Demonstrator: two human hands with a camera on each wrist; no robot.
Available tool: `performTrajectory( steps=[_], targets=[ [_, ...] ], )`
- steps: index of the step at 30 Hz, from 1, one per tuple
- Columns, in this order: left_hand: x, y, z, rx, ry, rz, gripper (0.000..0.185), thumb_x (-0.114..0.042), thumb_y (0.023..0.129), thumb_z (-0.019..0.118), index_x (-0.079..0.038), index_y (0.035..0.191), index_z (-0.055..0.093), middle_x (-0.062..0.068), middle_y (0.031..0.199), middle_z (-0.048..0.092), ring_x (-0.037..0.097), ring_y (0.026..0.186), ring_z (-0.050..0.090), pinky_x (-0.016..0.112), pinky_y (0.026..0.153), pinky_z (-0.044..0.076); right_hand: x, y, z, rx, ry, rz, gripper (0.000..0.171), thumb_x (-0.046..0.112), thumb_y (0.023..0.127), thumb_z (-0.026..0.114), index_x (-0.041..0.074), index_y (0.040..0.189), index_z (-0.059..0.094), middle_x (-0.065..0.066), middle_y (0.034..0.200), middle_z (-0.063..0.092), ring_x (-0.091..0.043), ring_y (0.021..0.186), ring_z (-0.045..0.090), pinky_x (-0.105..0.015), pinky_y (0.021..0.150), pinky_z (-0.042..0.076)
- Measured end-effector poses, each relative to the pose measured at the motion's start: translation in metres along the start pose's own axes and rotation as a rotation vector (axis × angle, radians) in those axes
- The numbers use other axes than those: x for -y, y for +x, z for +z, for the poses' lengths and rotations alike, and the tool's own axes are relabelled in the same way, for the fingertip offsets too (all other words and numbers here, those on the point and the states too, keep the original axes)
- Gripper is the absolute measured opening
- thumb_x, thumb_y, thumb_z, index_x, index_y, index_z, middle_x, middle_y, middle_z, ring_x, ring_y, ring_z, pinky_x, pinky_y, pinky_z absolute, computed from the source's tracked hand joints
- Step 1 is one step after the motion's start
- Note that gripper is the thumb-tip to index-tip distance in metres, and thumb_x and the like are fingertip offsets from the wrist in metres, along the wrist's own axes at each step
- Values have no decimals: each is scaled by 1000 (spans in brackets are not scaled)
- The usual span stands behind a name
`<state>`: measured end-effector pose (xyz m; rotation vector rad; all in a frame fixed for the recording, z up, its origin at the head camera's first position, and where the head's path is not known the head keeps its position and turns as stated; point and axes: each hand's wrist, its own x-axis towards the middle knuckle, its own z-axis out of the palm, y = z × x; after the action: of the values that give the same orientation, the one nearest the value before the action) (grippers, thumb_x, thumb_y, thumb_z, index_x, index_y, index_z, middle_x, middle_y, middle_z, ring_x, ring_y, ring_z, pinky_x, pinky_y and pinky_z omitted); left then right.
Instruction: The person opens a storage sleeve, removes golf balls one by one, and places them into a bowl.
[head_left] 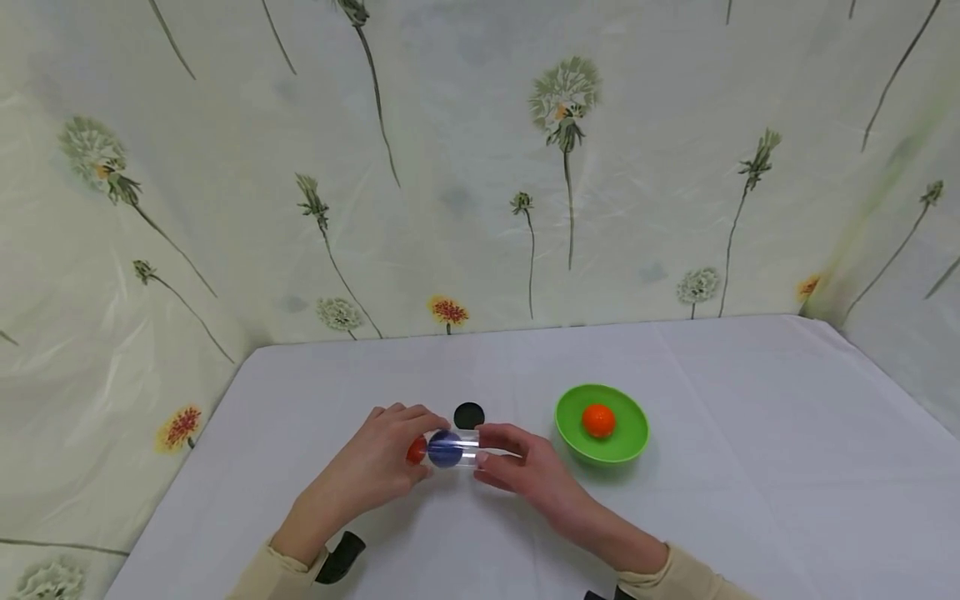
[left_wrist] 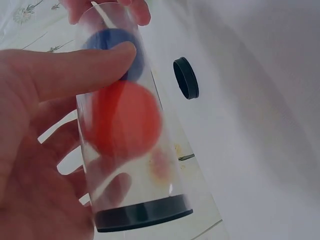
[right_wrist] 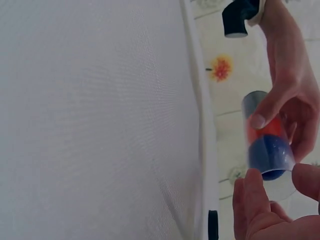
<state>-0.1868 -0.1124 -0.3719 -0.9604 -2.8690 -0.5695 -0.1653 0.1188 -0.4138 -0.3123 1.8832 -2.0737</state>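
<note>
**Clear tube held sideways between both hands, open mouth to the right**

A clear plastic tube is held just above the bench, near the front and left of centre. Its long axis runs left to right. The left hand wraps the left half: the left wrist view shows the thumb lying across the wall and the other fingers curled behind, with a black cap closing that end. The right hand has the right end, its fingertips pinching the wall near the rim; in the right wrist view that end looks open, though the clear plastic makes the rim hard to read.

Inside sit two balls in line along the axis: a red ball toward the capped left end and a blue ball next to it, toward the open right end. They appear to touch each other.

A loose black lid lies flat on the bench just beyond the tube, on the far side, about level with the gap between the two hands. Both hands are near it, and I cannot tell which is nearer.

To the right, well apart from the tube, a green bowl stands on the bench with an orange ball in it. The tube's open end faces toward that bowl.
</note>
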Motion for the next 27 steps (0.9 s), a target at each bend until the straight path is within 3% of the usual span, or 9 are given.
performTrajectory(
  steps=[15,27],
  targets=[
    [3,-2,1,-12,-24,13,45,-9,75,84,-20,115,69,-8,112,65,16,102,55,50,92,43,0,0,0,-23,-7,34,54,16,95,66,-4,141,46,-21,133,52,-31,113,62,-37,89,51],
    [6,-1,4,-11,-47,-8,46,-10,76,83,-21,117,68,-8,115,64,17,106,54,61,98,38,2,-2,-4,-71,-109,20,51,17,93,70,1,138,52,-20,134,54,-31,107,65,-36,87,53]
  ],
)
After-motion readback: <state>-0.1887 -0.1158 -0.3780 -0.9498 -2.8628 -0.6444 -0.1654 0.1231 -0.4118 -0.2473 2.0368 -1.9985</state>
